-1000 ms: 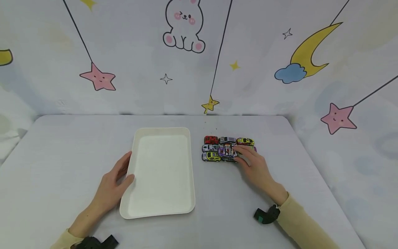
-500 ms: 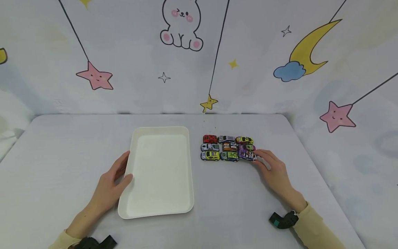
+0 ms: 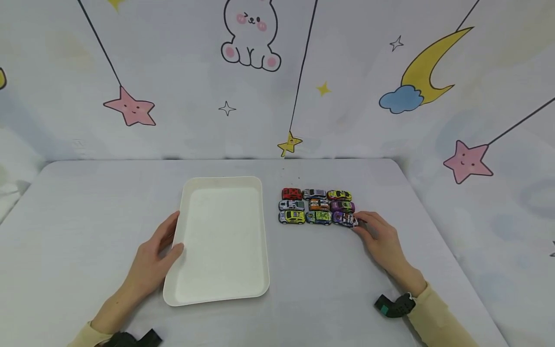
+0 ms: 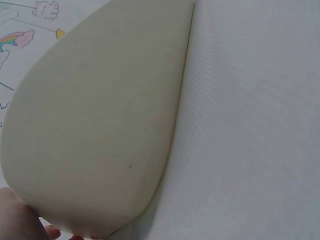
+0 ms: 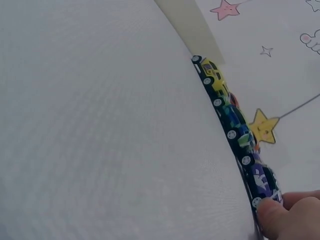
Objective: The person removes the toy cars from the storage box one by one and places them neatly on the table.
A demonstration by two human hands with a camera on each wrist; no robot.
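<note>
A white rectangular tray (image 3: pixel 221 241) lies on the table, and its outer wall fills the left wrist view (image 4: pixel 100 115). My left hand (image 3: pixel 171 241) holds the tray's left edge, thumb over the rim. To the tray's right, several toy cars (image 3: pixel 318 206) stand in a tight three-by-three block. My right hand (image 3: pixel 362 222) is at the block's front right corner and pinches the end of a purple-and-white car (image 3: pixel 344 219). In the right wrist view that car (image 5: pixel 262 182) sits between my fingertips (image 5: pixel 290 215), in line with a green-blue car (image 5: pixel 236 125) and a yellow car (image 5: pixel 215 77).
The grey table (image 3: pixel 86 202) ends at a wall cloth with stars, a moon and a rabbit. Its right edge runs close behind my right forearm. Black wrist cameras (image 3: pixel 392 306) (image 3: pixel 130 339) sit on both wrists.
My right hand carried the purple-and-white car from the block's middle to its front right corner and stays on it. The left hand and tray have not moved.
</note>
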